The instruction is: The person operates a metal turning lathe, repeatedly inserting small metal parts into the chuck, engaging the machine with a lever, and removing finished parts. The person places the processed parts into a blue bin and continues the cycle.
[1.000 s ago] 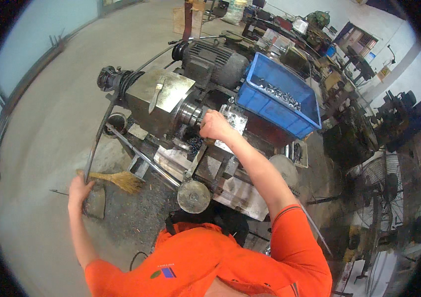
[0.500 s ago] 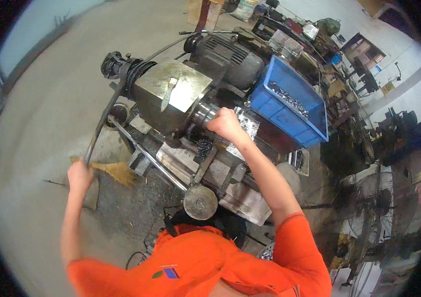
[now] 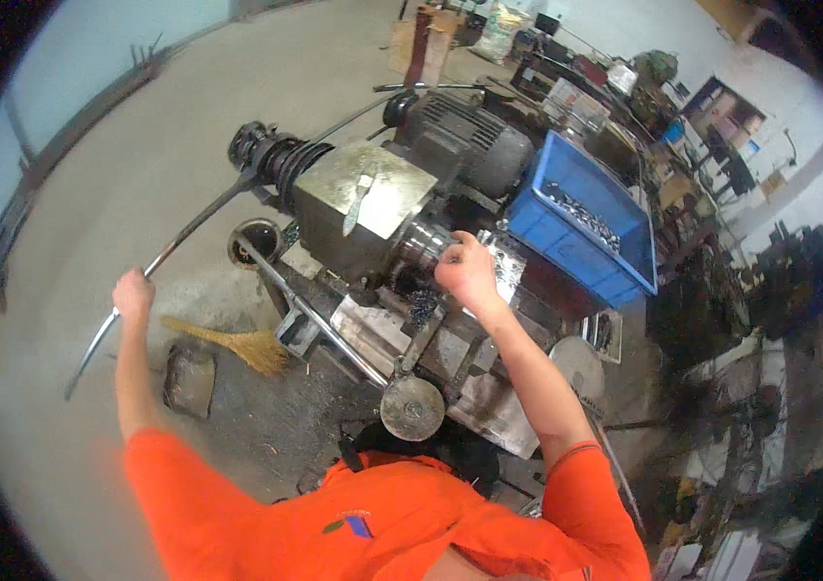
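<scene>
On the left, my left hand (image 3: 133, 293) is closed around a long metal lever (image 3: 196, 221). The lever runs up to a dark collar (image 3: 300, 167) at the rear of a lathe-like machine's headstock (image 3: 339, 239). Below my fist its bright curved end sticks out. My right hand (image 3: 469, 274) is at the front of the shiny round spindle (image 3: 423, 244), fingers bent and pinched together. Whatever they hold, if anything, is hidden. A brush (image 3: 357, 205) lies on the flat metal top of the headstock. Dark metal shavings (image 3: 421, 308) gather beneath the spindle.
A blue crate (image 3: 581, 254) with small metal parts stands right of the machine, beside a motor (image 3: 469, 140). A chrome bar (image 3: 324, 329) slants toward a round handwheel (image 3: 412, 409) near my body. A straw broom (image 3: 247, 347) and a dustpan (image 3: 189, 380) lie on the floor.
My left hand has swung the lever outward to the left and up, and its free end now shows past my fist. My right hand stays by the spindle. The whole view has shifted slightly.
</scene>
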The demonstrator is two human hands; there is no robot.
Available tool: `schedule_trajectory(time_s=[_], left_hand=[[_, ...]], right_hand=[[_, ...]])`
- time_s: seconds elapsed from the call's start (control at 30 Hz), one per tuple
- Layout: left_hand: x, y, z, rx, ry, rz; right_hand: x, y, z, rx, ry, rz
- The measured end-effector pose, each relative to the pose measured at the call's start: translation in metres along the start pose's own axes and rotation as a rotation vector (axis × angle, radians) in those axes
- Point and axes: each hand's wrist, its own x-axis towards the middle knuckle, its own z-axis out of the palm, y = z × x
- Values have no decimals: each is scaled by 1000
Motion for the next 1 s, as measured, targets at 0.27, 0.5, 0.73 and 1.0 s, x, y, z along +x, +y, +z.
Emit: schedule_trajectory(time_s=[0.27, 0.5, 0.73, 1.0], left_hand=[[-49, 66, 125, -973, 254, 40], [-131, 157, 201, -132, -467, 627], [-90, 179, 139, 162, -343, 803], [-64, 139, 119, -705, -522, 395]], right_hand=[[-122, 53, -103, 62, 189, -12], [-258, 101, -183, -69, 154, 514], [-353, 152, -219, -385, 155, 794], [-511, 234, -261, -898, -67, 1195]])
